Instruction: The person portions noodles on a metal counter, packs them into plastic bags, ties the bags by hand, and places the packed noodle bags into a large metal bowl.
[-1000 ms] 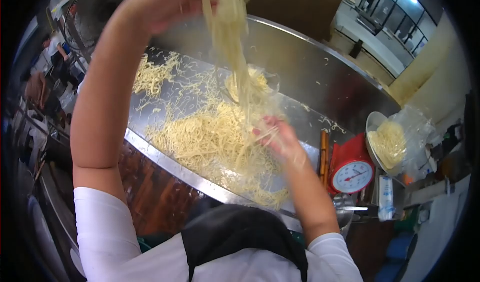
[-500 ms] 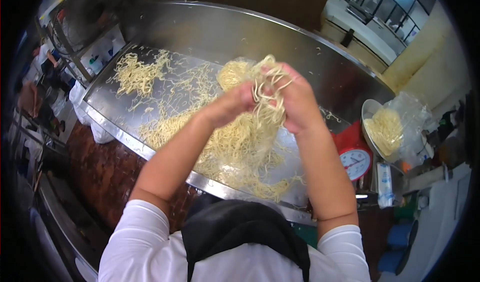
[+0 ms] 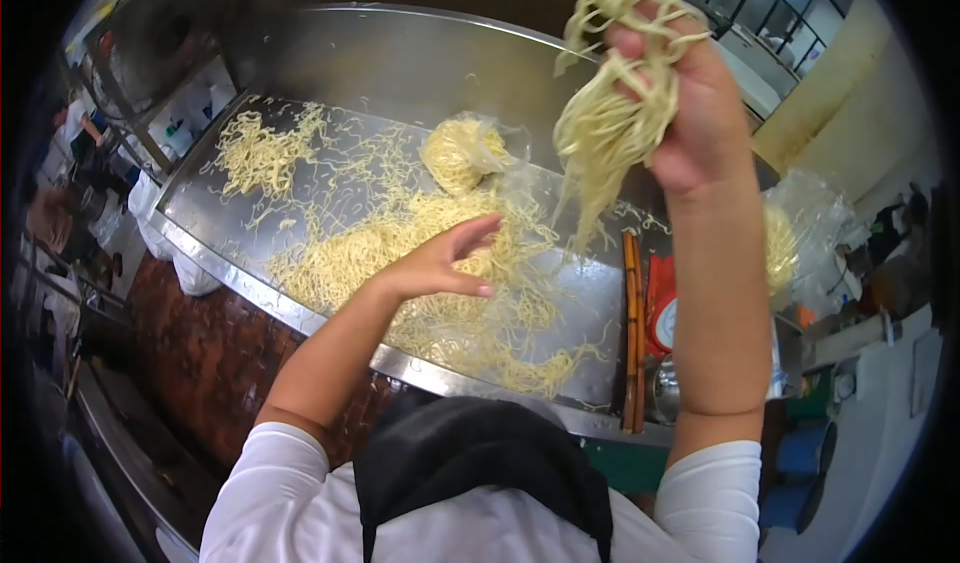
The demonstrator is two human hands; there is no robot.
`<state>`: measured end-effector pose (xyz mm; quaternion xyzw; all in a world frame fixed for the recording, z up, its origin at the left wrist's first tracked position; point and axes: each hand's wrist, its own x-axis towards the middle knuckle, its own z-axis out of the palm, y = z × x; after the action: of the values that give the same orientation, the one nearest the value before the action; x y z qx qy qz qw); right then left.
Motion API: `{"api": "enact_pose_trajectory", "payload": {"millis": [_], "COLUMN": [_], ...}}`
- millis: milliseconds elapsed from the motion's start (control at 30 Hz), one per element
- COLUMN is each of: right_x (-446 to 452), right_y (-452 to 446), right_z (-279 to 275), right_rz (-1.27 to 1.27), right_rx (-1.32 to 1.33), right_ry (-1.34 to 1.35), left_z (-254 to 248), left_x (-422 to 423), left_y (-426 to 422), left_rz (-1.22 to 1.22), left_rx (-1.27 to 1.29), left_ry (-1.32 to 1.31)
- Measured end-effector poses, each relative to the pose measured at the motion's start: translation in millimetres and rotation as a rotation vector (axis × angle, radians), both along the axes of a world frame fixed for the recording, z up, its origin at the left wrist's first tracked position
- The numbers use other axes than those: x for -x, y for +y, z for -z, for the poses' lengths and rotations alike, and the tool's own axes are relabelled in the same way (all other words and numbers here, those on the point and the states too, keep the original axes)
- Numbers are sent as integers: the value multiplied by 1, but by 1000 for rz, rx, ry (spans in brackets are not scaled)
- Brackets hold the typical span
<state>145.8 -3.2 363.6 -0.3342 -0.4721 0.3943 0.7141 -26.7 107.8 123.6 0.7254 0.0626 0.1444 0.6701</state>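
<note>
A bunch of yellow noodles (image 3: 615,113) dangles from my right hand (image 3: 700,113), raised high at the upper right with its fingers wrapped through the strands. My left hand (image 3: 440,263) is open, thumb and fingers apart, over a wide heap of loose noodles (image 3: 350,253) on the metal table (image 3: 590,303); whether it touches them I cannot tell. Behind the heap sits a clear plastic bag of noodles (image 3: 460,153). At the table's far left lies a smaller noodle pile (image 3: 260,153).
Two brown sticks (image 3: 632,333) lie along the table's right end, beside a red scale (image 3: 660,308) partly hidden by my right arm. Further right is another plastic bag of noodles (image 3: 780,248). White bags (image 3: 190,268) hang off the left edge. A person (image 3: 80,123) stands far left.
Both hands were together at the noodles. My right hand has lifted up and right with the bunch; my left hand has let go and dropped lower. The sticks have come into sight.
</note>
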Motion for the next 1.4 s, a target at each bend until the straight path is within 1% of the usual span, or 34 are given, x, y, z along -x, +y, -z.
{"api": "enact_pose_trajectory", "payload": {"millis": [67,100,133,200,233,267,300,333,367,400,433,467,533,567,600,700,733,833,867,933,967,1033,1067,1100,1133,1167,1200,1233,1300,1333,1400], "right_x": [6,11,17,24,7,-2,-19,-25,-27,-45,-34,-17,6,4,20,17,15,-11,-15,-24,-17,-37,-34,-31,-38,-42,-43,-44,-32,-28,-32], "right_y": [8,13,15,6,-1,-11,-23,-30,-39,-41,-40,-32,-21,-11,-12,-7,-9,-20,-25,-34,-39,-45,-47,-48,-49,-50,-51,-52,-55,-56,-59], "right_z": [11,14,16,11,18,19,24,31,38,63,82,94,133,166,165,182,178,169,157,130,112,101,91,79,71,65,58,52,38,33,29], "right_rz": [-121,-189,-20,94,166,305,305,349,388,241,216,224,84,80,33,83,164,232,244,249,244,223,254,284,291,281,293,303,446,517,442], "right_rx": [-12,-17,-15,-26,-52,9,40,52,181,242,256,378,491,483,580,609,575,455,453,443,477,426,378,328,340,293,262,231,187,165,167], "right_ry": [64,96,106,38,-105,-182,-162,-184,-242,-239,-261,-301,-288,-446,-506,-565,-617,-510,-536,-605,-594,-533,-486,-440,-418,-425,-377,-329,-265,-233,-246], "left_z": [-38,-44,-48,-24,-14,0,27,43,36,24,6,-9,-28,-34,-35,-29,-17,3,17,39,49,69,72,76,77,78,80,82,84,88,98], "left_x": [-20,-30,-38,-52,-44,-32,-22,-11,0,7,8,4,-7,-10,-10,-1,4,22,26,32,34,35,36,39,44,47,46,45,44,42,34], "left_y": [-20,-32,-41,-38,-32,-24,-10,5,11,11,6,5,4,4,0,5,12,20,24,33,38,49,51,53,54,55,54,52,49,50,55], "left_rz": [36,31,16,227,291,339,260,186,104,37,-7,-37,-14,3,-58,-89,-17,-69,-52,-157,-208,-444,-562,-585,-606,-626,-629,-627,-627,-573,-463], "left_rx": [-50,-101,-157,5,98,196,230,266,278,297,230,166,101,66,23,-25,88,166,230,197,179,36,-36,-97,-160,-224,-345,-399,-506,-498,-482], "left_ry": [-120,-175,-227,-104,-32,33,61,86,47,9,19,29,46,55,-1,5,25,160,163,209,233,266,281,335,390,445,502,541,620,633,658]}}
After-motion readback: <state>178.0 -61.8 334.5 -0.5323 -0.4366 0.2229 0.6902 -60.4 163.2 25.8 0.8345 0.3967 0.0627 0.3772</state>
